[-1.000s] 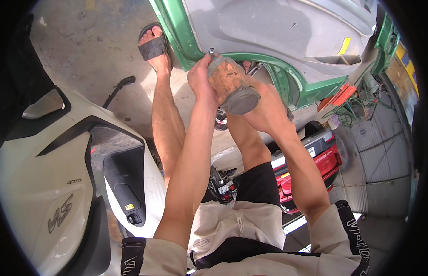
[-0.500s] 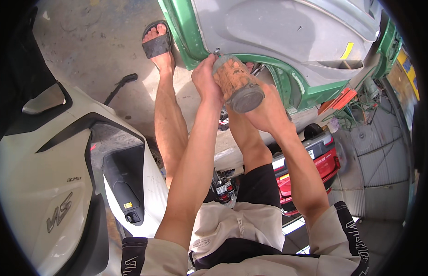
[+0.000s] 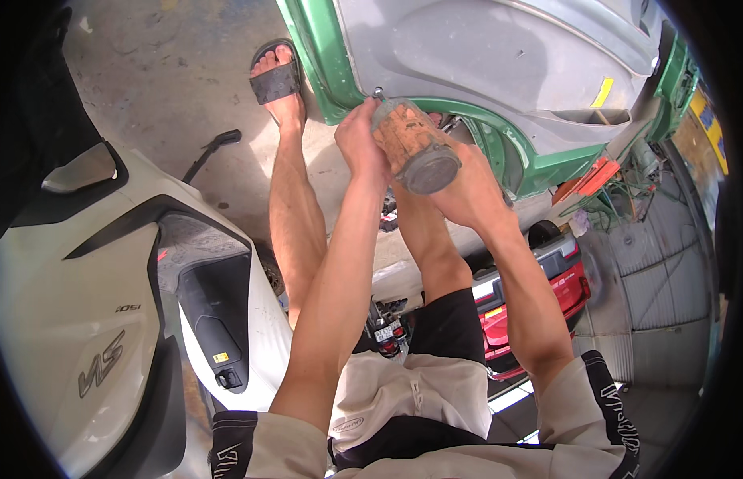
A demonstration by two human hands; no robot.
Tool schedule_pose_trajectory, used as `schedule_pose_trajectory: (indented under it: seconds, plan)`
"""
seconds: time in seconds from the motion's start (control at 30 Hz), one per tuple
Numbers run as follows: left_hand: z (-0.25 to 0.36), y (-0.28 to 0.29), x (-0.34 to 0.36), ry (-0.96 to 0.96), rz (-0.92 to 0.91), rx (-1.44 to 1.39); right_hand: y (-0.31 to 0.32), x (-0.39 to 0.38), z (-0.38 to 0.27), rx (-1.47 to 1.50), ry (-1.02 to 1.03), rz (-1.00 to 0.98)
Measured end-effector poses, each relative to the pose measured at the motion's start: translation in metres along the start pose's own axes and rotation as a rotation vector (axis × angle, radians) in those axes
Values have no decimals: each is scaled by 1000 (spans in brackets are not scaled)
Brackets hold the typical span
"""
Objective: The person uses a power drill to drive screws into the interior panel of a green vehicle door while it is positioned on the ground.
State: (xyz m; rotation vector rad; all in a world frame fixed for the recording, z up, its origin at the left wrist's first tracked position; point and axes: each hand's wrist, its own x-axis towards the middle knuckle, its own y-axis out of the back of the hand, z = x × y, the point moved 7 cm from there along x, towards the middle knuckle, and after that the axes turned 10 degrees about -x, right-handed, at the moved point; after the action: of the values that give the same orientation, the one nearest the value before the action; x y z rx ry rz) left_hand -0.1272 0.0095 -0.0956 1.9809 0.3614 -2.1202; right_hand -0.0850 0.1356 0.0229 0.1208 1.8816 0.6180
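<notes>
Both my hands are at a paint spray gun with a see-through cup [image 3: 411,137], stained orange-brown inside and capped by a dark round lid facing me. My left hand [image 3: 360,140] is closed along the cup's left side, near the small metal tip [image 3: 378,93]. On the other side my right hand [image 3: 471,191] is closed around the gun; the cup hides most of its fingers and whatever handle they grip. Just beyond the tip stands a green door frame [image 3: 331,88] with a grey inner panel [image 3: 459,56]. Whether the tip touches the panel, I cannot tell.
A white scooter [image 3: 76,319] fills the left side. On the concrete floor [image 3: 164,88] lies a black bar-like part [image 3: 210,153]. To the right are green hoses or cords [image 3: 627,188], orange pieces [image 3: 587,180] and a red car [image 3: 539,311]. My sandalled foot [image 3: 276,76] stands by the door.
Both hands and the spray gun have shifted very slightly in the picture. The grip looks the same.
</notes>
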Motion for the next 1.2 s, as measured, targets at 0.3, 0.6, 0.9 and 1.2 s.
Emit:
schedule_pose_trajectory:
  seconds: [0.3,0.6,0.9,1.2]
  plan:
    - [-14,7,16,223,-22,-109,2,1,1,-22,1,-35]
    - [-11,-9,-3,298,-121,-135,4,2,2,-25,-21,-84]
    - [-11,-15,-10,364,-145,-169,8,4,0,-110,-28,-131]
    - [-29,-37,-31,460,-565,-333,17,-28,20,60,28,1]
